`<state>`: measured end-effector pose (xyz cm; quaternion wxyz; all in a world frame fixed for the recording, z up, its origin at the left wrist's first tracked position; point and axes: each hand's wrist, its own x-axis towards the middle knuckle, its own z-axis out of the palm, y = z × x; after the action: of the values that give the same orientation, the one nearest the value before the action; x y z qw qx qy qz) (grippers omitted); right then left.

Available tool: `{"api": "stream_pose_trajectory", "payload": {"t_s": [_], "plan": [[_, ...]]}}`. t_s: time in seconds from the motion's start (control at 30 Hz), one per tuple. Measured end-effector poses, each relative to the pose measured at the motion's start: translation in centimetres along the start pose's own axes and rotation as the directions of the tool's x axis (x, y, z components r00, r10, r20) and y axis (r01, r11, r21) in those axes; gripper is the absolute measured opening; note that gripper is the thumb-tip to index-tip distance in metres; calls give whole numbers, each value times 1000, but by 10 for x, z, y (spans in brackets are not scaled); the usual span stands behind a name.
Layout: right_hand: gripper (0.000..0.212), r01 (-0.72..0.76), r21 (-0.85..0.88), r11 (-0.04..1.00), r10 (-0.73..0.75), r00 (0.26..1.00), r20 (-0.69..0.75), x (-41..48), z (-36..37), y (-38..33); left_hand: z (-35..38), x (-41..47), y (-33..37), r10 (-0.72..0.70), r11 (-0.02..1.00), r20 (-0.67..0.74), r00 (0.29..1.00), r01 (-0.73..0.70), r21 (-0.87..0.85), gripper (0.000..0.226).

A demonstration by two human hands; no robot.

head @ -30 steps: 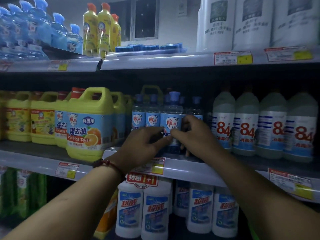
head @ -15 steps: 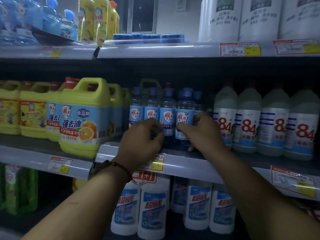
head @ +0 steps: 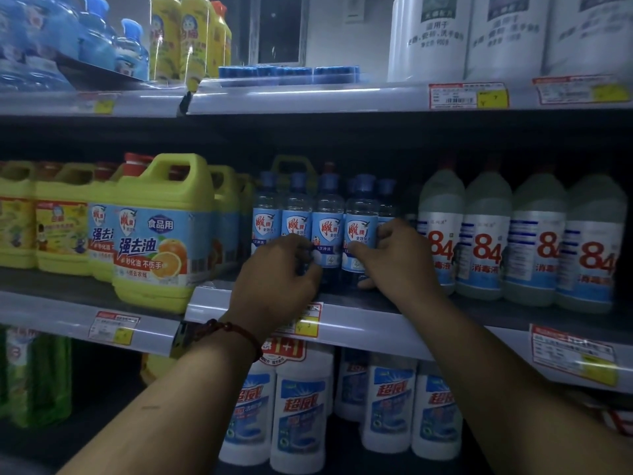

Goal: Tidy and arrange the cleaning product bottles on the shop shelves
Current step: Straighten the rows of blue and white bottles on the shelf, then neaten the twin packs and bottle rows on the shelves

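Middle grey shelf (head: 363,322) of a dimly lit shop rack, read from left to right. At far left stood square yellow plastic jugs (head: 61,231) with moulded handles. The large yellow jug with a blue, orange-printed label (head: 161,234) stood furthest forward, at the shelf's front edge. Just to its right stood a row of small clear bottles (head: 327,214), plastic, with blue caps and blue-and-white labels, upright and touching one another, with more of the same behind. The left hand (head: 277,272), a red bead bracelet (head: 239,329) on its wrist, had its fingers curled round the lower bodies of the bottles at the left of the row; which one it gripped could not be told. The right hand (head: 399,257) gripped the rightmost front bottle (head: 359,229), thumb across its label and fingers round its far side. Further right stood four tall white bottles marked "84" in red (head: 534,241), shoulder to shoulder.
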<state>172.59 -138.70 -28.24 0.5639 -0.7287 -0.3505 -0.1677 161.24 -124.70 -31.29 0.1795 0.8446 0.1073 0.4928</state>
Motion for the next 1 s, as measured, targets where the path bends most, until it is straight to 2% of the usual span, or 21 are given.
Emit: {"api": "stream_pose_trajectory", "payload": {"t_s": [0.1,0.4,0.63,0.83,1.0], "plan": [[43,-14,9,1000,14,1000,0,0,0,-1,-1,-2,0,11,1000,19,1000,-11,23,37],[44,-5,-32,999,5,1000,-7,1,1,2,-2,-2,1,18,999,46,999,-19,28,36],[45,51,-132,990,-60,996,-65,8,8,11,-1,-2,1,2,999,29,1000,-3,39,34],[48,34,-91,995,-41,996,-76,1,3,1,-5,-4,9,-32,999,27,999,31,40,27],[41,146,-255,956,-177,979,-103,-19,-13,-19,-17,-22,17,8,992,45,999,-14,128,28]]}}
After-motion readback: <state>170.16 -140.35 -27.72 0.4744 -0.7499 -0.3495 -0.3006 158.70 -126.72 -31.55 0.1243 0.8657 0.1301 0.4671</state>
